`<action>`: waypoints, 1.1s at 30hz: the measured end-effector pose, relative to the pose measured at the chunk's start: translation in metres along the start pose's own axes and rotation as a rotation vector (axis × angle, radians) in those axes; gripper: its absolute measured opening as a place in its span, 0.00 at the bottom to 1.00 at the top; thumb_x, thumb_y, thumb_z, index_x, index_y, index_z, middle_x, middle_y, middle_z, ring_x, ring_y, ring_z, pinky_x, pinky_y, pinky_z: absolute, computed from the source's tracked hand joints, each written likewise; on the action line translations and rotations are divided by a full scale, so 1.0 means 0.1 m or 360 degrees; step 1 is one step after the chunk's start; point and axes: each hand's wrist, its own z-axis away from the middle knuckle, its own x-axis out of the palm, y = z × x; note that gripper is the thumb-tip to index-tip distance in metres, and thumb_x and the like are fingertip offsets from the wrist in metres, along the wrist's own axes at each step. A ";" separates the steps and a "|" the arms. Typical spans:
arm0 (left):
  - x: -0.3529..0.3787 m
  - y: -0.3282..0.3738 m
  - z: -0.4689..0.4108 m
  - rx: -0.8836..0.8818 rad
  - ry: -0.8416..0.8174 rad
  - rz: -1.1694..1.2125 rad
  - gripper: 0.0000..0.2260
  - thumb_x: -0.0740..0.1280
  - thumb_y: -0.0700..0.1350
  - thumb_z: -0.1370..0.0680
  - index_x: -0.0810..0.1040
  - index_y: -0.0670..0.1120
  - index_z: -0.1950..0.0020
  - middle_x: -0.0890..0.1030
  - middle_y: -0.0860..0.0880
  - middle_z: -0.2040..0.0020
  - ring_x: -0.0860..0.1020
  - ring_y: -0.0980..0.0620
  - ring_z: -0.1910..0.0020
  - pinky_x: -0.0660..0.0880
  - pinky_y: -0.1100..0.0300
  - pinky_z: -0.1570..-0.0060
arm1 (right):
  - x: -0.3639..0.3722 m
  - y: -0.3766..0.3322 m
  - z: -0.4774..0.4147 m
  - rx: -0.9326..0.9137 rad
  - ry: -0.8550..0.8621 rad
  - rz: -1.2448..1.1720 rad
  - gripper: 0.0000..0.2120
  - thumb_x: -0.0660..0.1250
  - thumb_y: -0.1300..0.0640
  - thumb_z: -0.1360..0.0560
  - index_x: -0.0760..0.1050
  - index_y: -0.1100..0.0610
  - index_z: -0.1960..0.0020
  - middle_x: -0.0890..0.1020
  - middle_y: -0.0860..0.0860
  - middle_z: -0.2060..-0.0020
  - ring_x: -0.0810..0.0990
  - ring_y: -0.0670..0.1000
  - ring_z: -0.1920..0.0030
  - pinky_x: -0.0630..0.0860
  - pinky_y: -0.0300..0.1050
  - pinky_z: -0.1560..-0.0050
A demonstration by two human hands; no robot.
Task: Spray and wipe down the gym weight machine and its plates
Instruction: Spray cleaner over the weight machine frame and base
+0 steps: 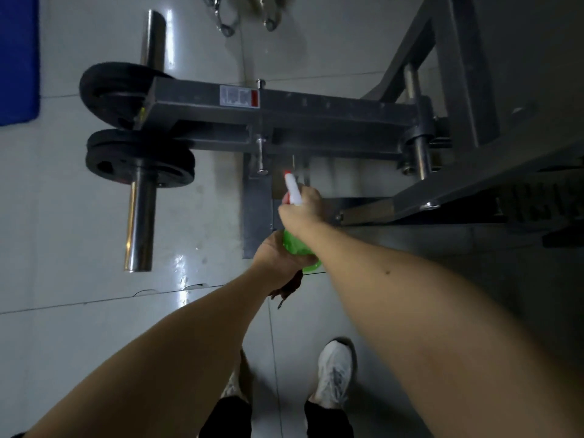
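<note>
Spray bottle (298, 248) gripped at trigger by right hand (301, 210), body steadied by left hand (275, 254); dark rag (289, 290) tucked beneath, likely for wiping. Nozzle aimed at machine arm (316, 112); plates (139, 162) stacked at its far-left end.

Floor (79, 248): pale glossy tiles with dark joint lines, light glare in patches. Blue mat (17, 58) lies at the upper left edge, partly out of frame. Metal hooks (227, 23) hang at the top. White shoe (336, 371) and black trouser legs (328, 418) appear at the bottom.
</note>
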 end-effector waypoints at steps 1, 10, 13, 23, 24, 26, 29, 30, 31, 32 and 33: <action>-0.07 -0.09 0.00 -0.0013 0.0043 0.0022 0.27 0.80 0.50 0.30 0.74 0.48 0.35 0.80 0.55 0.47 0.78 0.53 0.47 0.73 0.64 0.51 | 0.16 -0.01 0.01 -0.0049 -0.0061 0.0020 0.04 0.66 0.56 0.35 0.72 0.49 0.67 0.82 0.55 0.59 0.81 0.60 0.55 0.81 0.55 0.49; -0.19 -0.26 -0.05 -0.0018 0.0023 -0.0002 0.32 0.82 0.52 0.33 0.74 0.52 0.32 0.81 0.55 0.45 0.79 0.52 0.46 0.77 0.61 0.49 | 0.21 -0.02 0.07 0.0091 0.0107 -0.0137 0.06 0.71 0.59 0.27 0.76 0.51 0.58 0.81 0.50 0.58 0.81 0.54 0.55 0.80 0.46 0.57; 0.02 -0.07 -0.14 0.0058 -0.0106 -0.0075 0.35 0.82 0.52 0.33 0.73 0.52 0.30 0.81 0.55 0.42 0.79 0.53 0.42 0.74 0.60 0.42 | -0.17 0.17 -0.02 0.0200 0.0258 -0.0208 0.08 0.69 0.62 0.27 0.80 0.52 0.50 0.81 0.51 0.57 0.81 0.55 0.55 0.70 0.39 0.59; 0.75 0.18 -0.25 0.0045 -0.0353 0.0005 0.39 0.81 0.49 0.30 0.68 0.50 0.23 0.76 0.53 0.41 0.74 0.53 0.45 0.73 0.61 0.43 | -0.71 0.82 -0.21 0.0336 0.0375 -0.0001 0.17 0.64 0.57 0.23 0.77 0.51 0.36 0.76 0.53 0.51 0.78 0.58 0.49 0.71 0.44 0.51; 0.77 0.10 -0.24 0.0034 -0.0337 -0.0017 0.38 0.81 0.49 0.31 0.69 0.51 0.24 0.76 0.54 0.42 0.75 0.53 0.45 0.73 0.60 0.43 | -0.64 0.86 -0.17 0.0345 0.0338 -0.0004 0.16 0.64 0.57 0.23 0.78 0.51 0.37 0.75 0.52 0.52 0.78 0.58 0.48 0.70 0.43 0.51; 0.78 -0.16 -0.21 -0.0003 -0.0273 -0.0093 0.34 0.82 0.51 0.32 0.72 0.53 0.29 0.78 0.54 0.44 0.77 0.52 0.44 0.76 0.57 0.41 | -0.40 0.93 -0.05 0.0327 0.0210 0.0013 0.12 0.66 0.58 0.25 0.78 0.46 0.44 0.76 0.52 0.51 0.78 0.57 0.49 0.67 0.41 0.52; 0.70 -0.69 -0.12 -0.0156 -0.0245 -0.0143 0.32 0.82 0.53 0.34 0.74 0.55 0.33 0.80 0.54 0.47 0.79 0.50 0.45 0.78 0.50 0.41 | 0.10 1.10 0.15 0.0367 -0.0001 0.0024 0.16 0.68 0.58 0.25 0.77 0.45 0.39 0.76 0.53 0.46 0.77 0.57 0.47 0.67 0.38 0.54; 0.66 -0.87 -0.10 -0.0220 -0.0248 -0.0139 0.32 0.82 0.53 0.34 0.74 0.54 0.34 0.80 0.54 0.47 0.79 0.50 0.46 0.79 0.51 0.41 | 0.27 1.16 0.21 0.0382 -0.0056 0.0019 0.17 0.69 0.58 0.24 0.77 0.45 0.38 0.76 0.53 0.45 0.77 0.57 0.46 0.67 0.38 0.56; 0.61 -1.04 -0.09 -0.0273 -0.0250 -0.0146 0.32 0.82 0.53 0.34 0.74 0.54 0.34 0.80 0.54 0.47 0.79 0.51 0.46 0.79 0.51 0.42 | 0.46 1.23 0.26 0.0387 -0.0096 0.0018 0.16 0.70 0.58 0.25 0.77 0.46 0.39 0.75 0.53 0.45 0.77 0.57 0.46 0.69 0.39 0.55; 0.57 -1.21 -0.09 -0.0318 -0.0255 -0.0176 0.32 0.82 0.54 0.34 0.74 0.54 0.33 0.80 0.53 0.47 0.79 0.50 0.46 0.79 0.52 0.42 | 0.64 1.27 0.32 0.0390 -0.0134 0.0023 0.15 0.70 0.58 0.25 0.77 0.46 0.40 0.75 0.53 0.44 0.77 0.57 0.45 0.73 0.41 0.52; 0.52 -1.37 -0.09 -0.0351 -0.0259 -0.0212 0.32 0.82 0.55 0.34 0.74 0.54 0.34 0.80 0.53 0.47 0.79 0.50 0.46 0.79 0.51 0.42 | 0.82 1.33 0.37 0.0396 -0.0161 0.0031 0.13 0.71 0.57 0.26 0.77 0.47 0.43 0.75 0.53 0.45 0.77 0.57 0.45 0.77 0.45 0.49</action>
